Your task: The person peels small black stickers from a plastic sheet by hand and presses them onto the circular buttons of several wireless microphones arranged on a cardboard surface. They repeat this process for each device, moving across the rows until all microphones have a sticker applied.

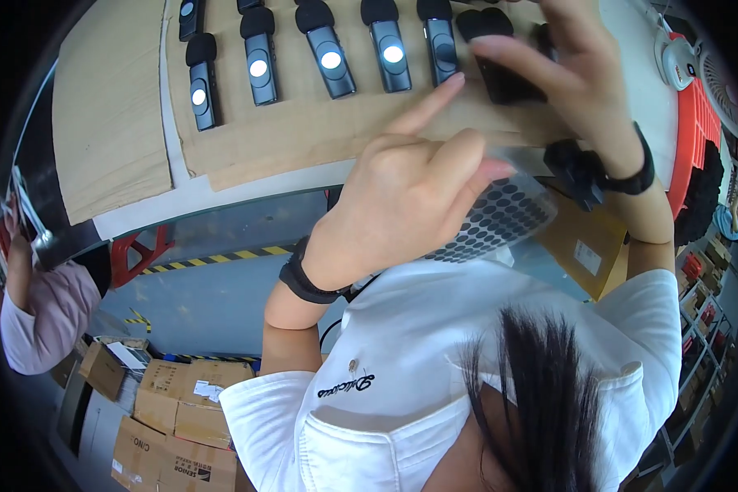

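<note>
My left hand (394, 201) pinches a clear sheet of dark round stickers (504, 215) between thumb and bent fingers. Its index finger stretches to the lower end of a small grey clip-on microphone (439, 51) with a black foam top and a dark disc. To its left lie several similar microphones, among them one (389, 53) with a bright white round spot. My right hand (590, 78) is smeared by motion, its thumb crossing a blurred dark microphone (504, 74). Whether it grips that microphone is unclear; the picture's top edge cuts off its other fingers.
Brown cardboard (111, 107) covers the white table. A black clip-like object (582, 168) is by my right wrist. At right are a white fan (717, 78) and a red crate (697, 131). Cardboard boxes (176, 455) stand below left; another person's sleeve (45, 320) shows at far left.
</note>
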`<state>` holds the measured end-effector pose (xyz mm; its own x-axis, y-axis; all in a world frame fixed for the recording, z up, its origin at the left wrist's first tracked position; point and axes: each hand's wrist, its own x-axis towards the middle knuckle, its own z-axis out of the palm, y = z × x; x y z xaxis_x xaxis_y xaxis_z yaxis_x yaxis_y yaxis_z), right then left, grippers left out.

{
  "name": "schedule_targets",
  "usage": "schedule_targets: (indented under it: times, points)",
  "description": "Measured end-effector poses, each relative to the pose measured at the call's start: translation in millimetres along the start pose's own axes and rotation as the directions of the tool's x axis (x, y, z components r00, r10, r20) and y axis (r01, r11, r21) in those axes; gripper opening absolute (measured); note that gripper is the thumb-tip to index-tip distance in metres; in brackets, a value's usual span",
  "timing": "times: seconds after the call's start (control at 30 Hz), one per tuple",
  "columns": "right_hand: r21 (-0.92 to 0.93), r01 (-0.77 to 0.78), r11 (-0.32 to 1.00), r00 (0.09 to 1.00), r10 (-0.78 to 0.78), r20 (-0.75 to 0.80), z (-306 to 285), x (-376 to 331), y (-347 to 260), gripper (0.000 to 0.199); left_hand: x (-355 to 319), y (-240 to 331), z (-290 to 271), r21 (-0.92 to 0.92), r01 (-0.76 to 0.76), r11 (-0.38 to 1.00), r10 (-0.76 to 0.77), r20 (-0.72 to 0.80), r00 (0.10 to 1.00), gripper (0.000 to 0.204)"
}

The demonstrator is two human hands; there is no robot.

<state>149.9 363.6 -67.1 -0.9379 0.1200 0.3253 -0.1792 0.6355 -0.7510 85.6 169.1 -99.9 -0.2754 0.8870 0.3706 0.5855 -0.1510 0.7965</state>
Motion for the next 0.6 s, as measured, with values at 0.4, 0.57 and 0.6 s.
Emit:
schedule_targets:
  times: [0.4, 0.57, 0.6]
  points:
    - [-0.096, -0.269, 0.958, 0.866, 0.284, 0.411, -10.8, -27.9, -52.9, 0.032, -6.6, 15.0, -8.4, -0.465, 0.137, 0.875, -0.323, -0.349, 0.880, 0.019]
    - [-0.085, -0.117, 0.990, 0.899, 0.142, 0.414, -6.0, -21.8, -54.9, 0.014, -14.9, 12.4, -16.7, -0.307, 0.129, 0.943, -0.219, -0.279, 0.935, 0.016]
    - [-0.128, -0.117, 0.985, 0.894, 0.160, 0.419, -4.7, -19.8, -55.2, 0.014, -16.3, 12.2, -15.9, -0.302, 0.133, 0.944, -0.227, -0.300, 0.927, 0.012]
